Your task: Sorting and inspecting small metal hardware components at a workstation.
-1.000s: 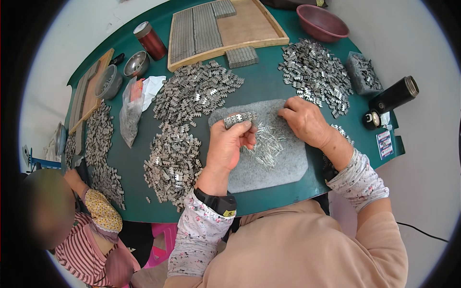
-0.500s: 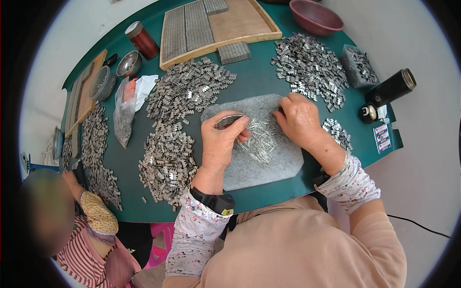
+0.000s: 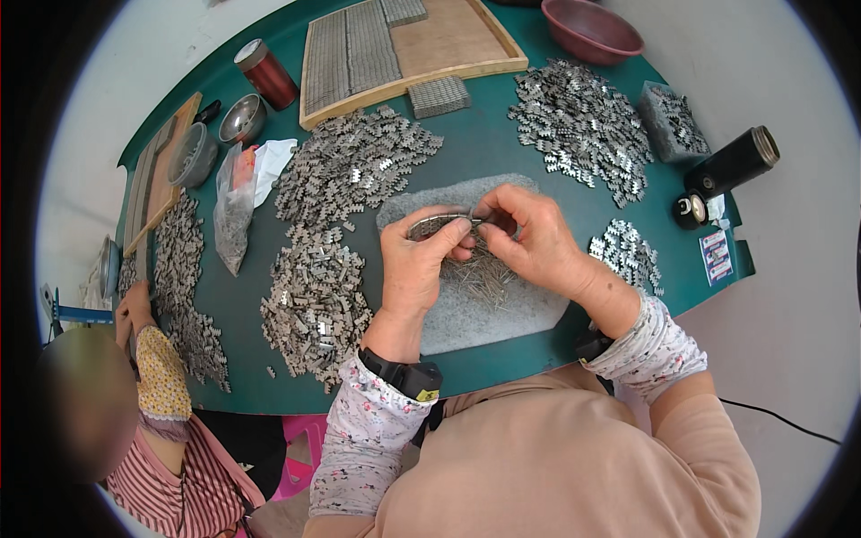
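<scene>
Top: peach-beige | sleeves: white floral oversleeves, elastic cuffs | left wrist, just above its cuff: black band, perhaps a watch, yellow tag

We've got a green table; a grey felt pad under our hands; metal clip piles left of them; wooden tray beyond.

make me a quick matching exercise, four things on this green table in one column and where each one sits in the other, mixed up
Things:
1. red-brown bowl
2. black flask
3. clear plastic bag
4. grey felt pad

Places:
A. lying on its side at the right edge
B. under both hands
C. far right corner
D. left of the middle pile of metal pieces

Pairs: 1-C, 2-A, 3-D, 4-B
</scene>
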{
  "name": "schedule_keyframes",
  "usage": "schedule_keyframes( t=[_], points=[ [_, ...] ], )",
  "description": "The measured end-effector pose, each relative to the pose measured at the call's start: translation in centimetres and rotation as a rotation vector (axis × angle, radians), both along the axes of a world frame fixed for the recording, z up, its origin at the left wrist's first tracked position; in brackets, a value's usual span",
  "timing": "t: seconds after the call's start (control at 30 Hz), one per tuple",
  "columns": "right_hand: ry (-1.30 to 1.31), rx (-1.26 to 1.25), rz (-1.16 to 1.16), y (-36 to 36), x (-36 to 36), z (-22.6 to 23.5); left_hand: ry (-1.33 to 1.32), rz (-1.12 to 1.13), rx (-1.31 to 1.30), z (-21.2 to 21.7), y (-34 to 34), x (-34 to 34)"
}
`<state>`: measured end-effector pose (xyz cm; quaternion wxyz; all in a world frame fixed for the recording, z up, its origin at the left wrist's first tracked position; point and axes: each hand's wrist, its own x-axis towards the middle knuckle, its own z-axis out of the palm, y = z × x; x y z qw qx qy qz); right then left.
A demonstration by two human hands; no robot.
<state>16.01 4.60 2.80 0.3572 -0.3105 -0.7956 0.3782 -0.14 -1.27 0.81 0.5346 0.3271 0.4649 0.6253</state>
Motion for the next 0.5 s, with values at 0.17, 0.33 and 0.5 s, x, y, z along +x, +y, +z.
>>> schedule_keyframes(
  t=[0.17, 0.33, 0.5],
  points=[
    [0.025, -0.005, -0.068, -0.5, -0.4, -0.2, 0.049, 0.019, 0.064, 0.1, -0.1, 0.2],
    [0.065, -0.077, -0.083, -0.8, -0.6, -0.6, 0.056, 0.044, 0.094, 0.1, -0.2, 0.5],
    [0.128, -0.156, -0.015, 0.6, 1.3, 0.5, 0.085, 0.024, 0.066, 0.4, -0.2, 0.4]
  ],
)
